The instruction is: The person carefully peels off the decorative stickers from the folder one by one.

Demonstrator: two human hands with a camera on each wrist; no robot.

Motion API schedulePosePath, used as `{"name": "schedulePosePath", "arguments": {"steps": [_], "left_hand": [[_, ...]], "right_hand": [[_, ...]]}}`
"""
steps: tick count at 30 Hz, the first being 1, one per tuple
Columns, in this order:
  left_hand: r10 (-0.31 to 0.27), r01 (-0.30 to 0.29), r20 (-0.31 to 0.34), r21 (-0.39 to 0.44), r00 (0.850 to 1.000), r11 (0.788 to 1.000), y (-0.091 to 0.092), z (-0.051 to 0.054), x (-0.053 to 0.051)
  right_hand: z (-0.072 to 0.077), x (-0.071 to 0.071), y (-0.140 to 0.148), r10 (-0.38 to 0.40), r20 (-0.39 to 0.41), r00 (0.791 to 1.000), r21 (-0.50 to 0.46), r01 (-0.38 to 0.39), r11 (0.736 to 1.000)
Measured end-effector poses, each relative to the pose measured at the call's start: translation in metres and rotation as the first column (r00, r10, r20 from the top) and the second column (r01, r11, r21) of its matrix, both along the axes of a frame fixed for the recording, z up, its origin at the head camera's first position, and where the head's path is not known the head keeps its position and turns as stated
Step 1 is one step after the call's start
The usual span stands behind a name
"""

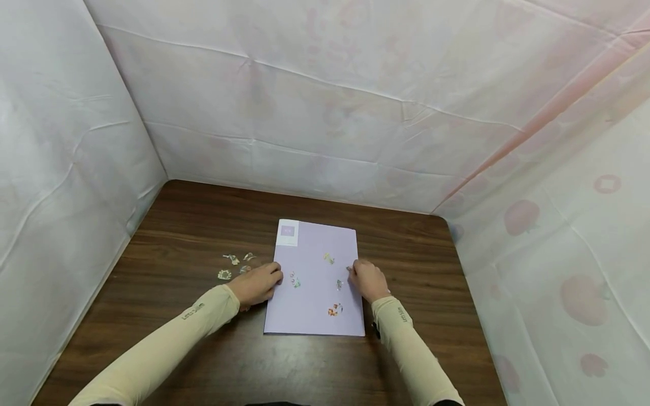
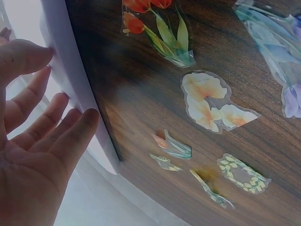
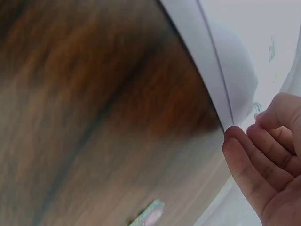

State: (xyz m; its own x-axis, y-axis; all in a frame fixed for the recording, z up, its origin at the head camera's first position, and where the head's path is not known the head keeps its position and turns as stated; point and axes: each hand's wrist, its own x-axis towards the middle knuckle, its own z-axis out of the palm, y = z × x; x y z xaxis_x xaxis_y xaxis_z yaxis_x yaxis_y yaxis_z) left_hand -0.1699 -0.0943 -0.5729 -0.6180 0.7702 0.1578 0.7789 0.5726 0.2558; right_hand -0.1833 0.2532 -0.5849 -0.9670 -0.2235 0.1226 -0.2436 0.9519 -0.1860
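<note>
A lilac folder (image 1: 317,242) with a white label in its upper left corner lies on the table. Several flower stickers are on its cover, among them an orange one (image 1: 335,309) and a yellowish one (image 1: 329,258). My left hand (image 1: 258,283) touches the folder's left edge with its fingertips, the fingers loosely bent in the left wrist view. At the right edge, my right hand (image 1: 369,280) pinches a small sticker (image 3: 257,108) between thumb and forefinger, over the cover. Most of that sticker is hidden by the fingers. The other right fingertips touch the folder's edge.
Left of the folder, loose clear-edged stickers lie on the dark wooden table (image 1: 193,225): red tulips (image 2: 162,28), peach flowers (image 2: 207,101), a leafy wreath (image 2: 243,173) and others. Another sticker (image 3: 149,214) lies to the right. Pale cloth walls (image 1: 304,113) enclose the table.
</note>
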Motion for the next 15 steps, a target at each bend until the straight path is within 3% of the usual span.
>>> {"name": "schedulePosePath", "arguments": {"steps": [7,15], "left_hand": [[-0.003,0.003,0.008,0.017,1.000,1.000,-0.001,0.002,0.002],[0.007,-0.007,0.020,-0.014,1.000,1.000,-0.002,0.003,0.002]], "right_hand": [[0.007,-0.004,0.032,-0.071,0.025,0.997,-0.027,0.071,0.997],[0.021,0.001,0.069,-0.127,-0.015,0.992,0.013,0.127,0.992]]}}
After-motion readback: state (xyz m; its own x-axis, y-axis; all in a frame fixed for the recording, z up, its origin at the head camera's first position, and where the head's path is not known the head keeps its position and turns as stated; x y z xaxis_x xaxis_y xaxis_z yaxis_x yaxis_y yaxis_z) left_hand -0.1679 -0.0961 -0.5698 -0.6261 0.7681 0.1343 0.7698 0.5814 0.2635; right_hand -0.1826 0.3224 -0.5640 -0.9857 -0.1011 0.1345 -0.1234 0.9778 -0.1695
